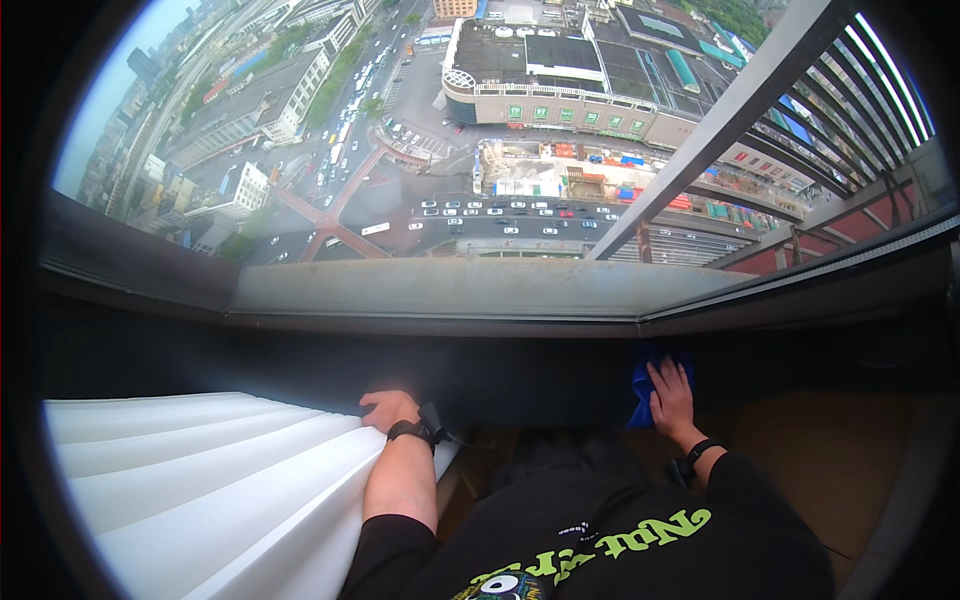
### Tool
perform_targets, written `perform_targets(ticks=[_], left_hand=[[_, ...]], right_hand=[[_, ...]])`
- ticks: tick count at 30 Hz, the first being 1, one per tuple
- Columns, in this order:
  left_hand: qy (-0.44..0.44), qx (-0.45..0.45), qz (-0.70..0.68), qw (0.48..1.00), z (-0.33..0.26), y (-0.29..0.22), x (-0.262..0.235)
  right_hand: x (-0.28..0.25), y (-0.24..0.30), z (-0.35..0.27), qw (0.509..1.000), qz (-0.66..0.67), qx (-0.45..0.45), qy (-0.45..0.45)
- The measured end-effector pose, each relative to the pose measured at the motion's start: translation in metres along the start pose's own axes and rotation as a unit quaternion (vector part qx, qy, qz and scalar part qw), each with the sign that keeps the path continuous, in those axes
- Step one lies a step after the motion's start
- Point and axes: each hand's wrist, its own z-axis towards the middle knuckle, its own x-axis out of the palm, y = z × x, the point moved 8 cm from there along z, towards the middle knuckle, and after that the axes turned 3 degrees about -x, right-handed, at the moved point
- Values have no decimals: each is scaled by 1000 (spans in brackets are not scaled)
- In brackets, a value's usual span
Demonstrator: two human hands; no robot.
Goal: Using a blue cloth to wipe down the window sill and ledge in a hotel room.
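My right hand point(673, 396) presses a blue cloth point(642, 388) against the dark ledge under the window, its fingers laid over the cloth. My left hand point(391, 408) is at the upper edge of a white pleated curtain point(215, 470). One finger of it points left; the others are bent or hidden, so whether it grips the curtain or only rests there cannot be told. The dark ledge point(500, 372) runs between both hands. Each wrist wears a dark band.
Beyond the ledge is a wide window with a pale lower frame point(430, 290). Through it show a street with cars, large buildings and, to the right, a slanted grey beam point(720, 110) with slats. A brown surface point(800, 450) lies at the lower right.
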Motion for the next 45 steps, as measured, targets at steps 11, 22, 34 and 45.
perform_targets(ticks=[11,22,34,45], left_hand=[[-33,-12,-49,998,11,9,3],[14,-18,-15,1000,-2,5,7],[-37,41,35,998,42,24,54],[-49,59,26,997,75,30,52]], right_hand=[[-3,-160,-63,851,-119,497,-122],[9,-74,-24,914,-124,371,-110],[22,35,19,998,-21,45,-30],[-11,-20,-8,996,-29,-75,42]])
